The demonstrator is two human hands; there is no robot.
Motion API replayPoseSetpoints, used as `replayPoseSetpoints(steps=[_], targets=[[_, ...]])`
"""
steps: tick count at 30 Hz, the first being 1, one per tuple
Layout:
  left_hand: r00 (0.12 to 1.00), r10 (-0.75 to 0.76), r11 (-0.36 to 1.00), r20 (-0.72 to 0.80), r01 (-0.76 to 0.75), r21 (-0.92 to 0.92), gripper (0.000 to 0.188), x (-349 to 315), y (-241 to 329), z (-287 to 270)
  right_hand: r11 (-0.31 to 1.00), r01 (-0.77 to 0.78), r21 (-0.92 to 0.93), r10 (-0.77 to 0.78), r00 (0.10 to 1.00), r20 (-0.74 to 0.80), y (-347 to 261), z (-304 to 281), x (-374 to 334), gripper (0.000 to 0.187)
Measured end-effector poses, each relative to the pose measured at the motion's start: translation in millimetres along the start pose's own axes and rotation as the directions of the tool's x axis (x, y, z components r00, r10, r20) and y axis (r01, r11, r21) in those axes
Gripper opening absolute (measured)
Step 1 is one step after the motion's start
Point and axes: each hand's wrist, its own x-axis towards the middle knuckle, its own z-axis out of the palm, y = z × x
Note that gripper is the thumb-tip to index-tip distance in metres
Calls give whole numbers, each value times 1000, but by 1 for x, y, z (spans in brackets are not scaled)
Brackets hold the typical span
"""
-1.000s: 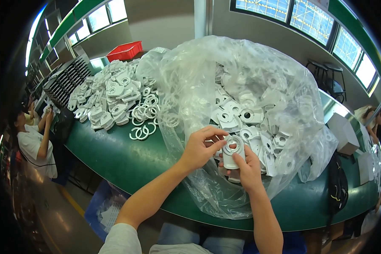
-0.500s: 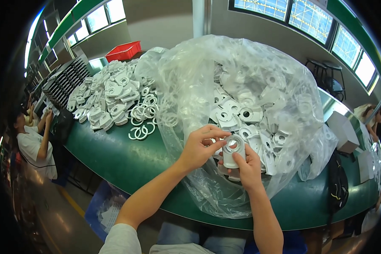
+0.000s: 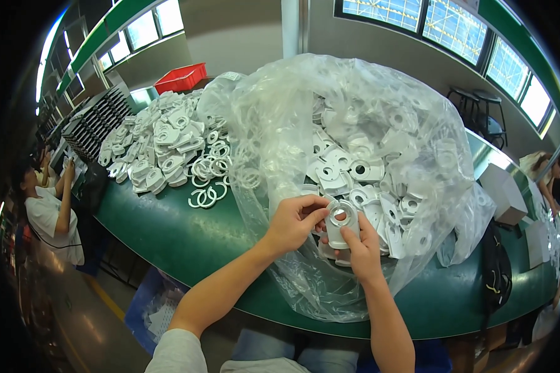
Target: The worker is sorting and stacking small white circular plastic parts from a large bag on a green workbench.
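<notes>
Table [image 3: 168, 230]: saw a green top bent by the lens, partly covered by a big clear plastic bag [image 3: 264, 112]. Behind cloudy folds, could only half make out many white pieces [image 3: 372, 171]; through the front gap, saw plenty clearly. To the left, noted a heap [image 3: 168, 133] of similar pieces, lower layers hidden. Found the right hand [image 3: 366, 255] closed around one holed part [image 3: 334, 234], thumb across its front, fingers mostly hidden behind. Found the left hand [image 3: 290, 222] curled, thumb and fingertips nearly together at the part's upper left rim; could not tell whether pinching or only touching. Saw the part held up before the bag's gap, long axis nearly upright in view, round end pointing away from the body, straight end toward it, face turned to the camera. Lastly, saw loose white rings [image 3: 203, 198] beside the heap, some overlapping.
</notes>
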Motion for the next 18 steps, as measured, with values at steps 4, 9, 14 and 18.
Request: replayPoseSetpoints(steps=[4,9,14,18], targets=[[1000,17,998,-4,-17,53,14,-4,4,2,998,45,-39,-46,999,-25,2,1,-2,24],[977,207,937,60,-215,275,20,-2,4,0,994,20,-103,-32,993,-114,9,-2,2,28],[970,220,945,99,-237,226,20,-1,13,0,935,143,-323,-167,985,-49,18,-6,3,29],[988,90,989,125,-104,110,17,-2,11,-3,918,192,-346,-215,976,-28,18,-1,2,27]])
